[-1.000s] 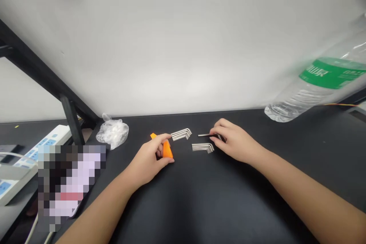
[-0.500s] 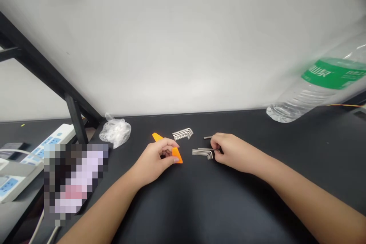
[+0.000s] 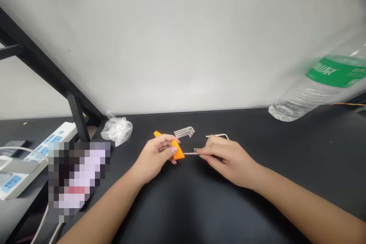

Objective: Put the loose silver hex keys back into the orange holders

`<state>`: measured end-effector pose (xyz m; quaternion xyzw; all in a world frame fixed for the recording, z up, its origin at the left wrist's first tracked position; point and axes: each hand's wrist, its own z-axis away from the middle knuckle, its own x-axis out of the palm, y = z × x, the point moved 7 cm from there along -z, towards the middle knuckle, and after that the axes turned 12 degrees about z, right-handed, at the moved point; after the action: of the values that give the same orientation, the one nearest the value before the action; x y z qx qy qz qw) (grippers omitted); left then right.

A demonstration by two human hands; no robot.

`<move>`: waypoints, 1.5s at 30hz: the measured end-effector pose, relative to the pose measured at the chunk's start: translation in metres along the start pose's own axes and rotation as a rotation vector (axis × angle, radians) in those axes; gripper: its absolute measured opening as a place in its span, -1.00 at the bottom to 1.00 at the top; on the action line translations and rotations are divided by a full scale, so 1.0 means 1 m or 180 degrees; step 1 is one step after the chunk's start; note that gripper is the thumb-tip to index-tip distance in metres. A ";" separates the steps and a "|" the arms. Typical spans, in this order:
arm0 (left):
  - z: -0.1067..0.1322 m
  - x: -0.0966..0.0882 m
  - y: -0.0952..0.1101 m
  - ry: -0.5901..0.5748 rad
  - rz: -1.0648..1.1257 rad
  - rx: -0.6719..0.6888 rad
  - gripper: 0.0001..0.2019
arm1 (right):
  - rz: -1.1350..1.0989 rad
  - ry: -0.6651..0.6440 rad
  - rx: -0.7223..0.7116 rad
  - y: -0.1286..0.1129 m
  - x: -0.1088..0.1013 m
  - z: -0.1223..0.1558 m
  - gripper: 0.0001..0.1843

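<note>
Right hand (image 3: 228, 158) has shifted leftward since the earlier frame, bringing one slim silvery metal rod (image 3: 191, 153) to the side of the orange angular plastic-looking piece (image 3: 178, 150); the rod's left end appears to meet that edge, though whether it enters cannot be told; a single silvery L-shaped metal key (image 3: 219, 135), partly covered earlier, shows more fully behind the right hand.

Left hand (image 3: 156, 158) grips the orange piece, thumb on its near face and fingers curled behind, just above or on the black tabletop (image 3: 257, 122); right thumb and forefinger are pinched narrow on the rod, its other end hidden.

Handling, judged: orange piece light and stiff, best held by its broad faces, leaving the right edge free; rod rigid, smooth, perhaps slippery, best pinched along the shank.

Surroundings: fanned row of silvery bent metal keys (image 3: 184, 132) lies just behind the orange piece; short rod ends (image 3: 196, 149) show beside the right fingertips, possible snag; crumpled clear plastic bag (image 3: 117, 129) and large clear green-labelled bottle (image 3: 334, 72) stand well apart, obstructing nothing.
</note>
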<state>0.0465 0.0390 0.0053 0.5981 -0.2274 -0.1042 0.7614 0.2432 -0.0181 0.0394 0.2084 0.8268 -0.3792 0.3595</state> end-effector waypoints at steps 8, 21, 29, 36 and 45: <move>-0.002 -0.003 -0.002 -0.0099 -0.0164 0.0218 -0.79 | -0.0335 0.0142 0.0001 -0.004 -0.007 -0.002 -0.71; -0.003 -0.003 -0.005 0.0065 -0.0399 0.0205 -0.67 | -0.0062 -0.0106 0.0645 0.027 -0.010 -0.001 -0.83; -0.005 -0.013 -0.010 0.0261 -0.0553 0.0025 -0.66 | 0.0882 -0.0617 0.1082 0.065 -0.005 0.006 -0.77; -0.007 -0.009 -0.005 0.0073 -0.0055 0.0160 -0.55 | 0.1843 -0.1155 0.1434 0.094 -0.018 0.014 -0.84; -0.004 0.004 -0.007 0.0092 0.0368 0.0014 -0.56 | 0.0819 -0.0932 0.1171 0.067 -0.018 0.003 -0.83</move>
<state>0.0523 0.0388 -0.0013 0.5870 -0.2508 -0.0509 0.7680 0.2981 0.0205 0.0196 0.3165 0.6498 -0.5004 0.4766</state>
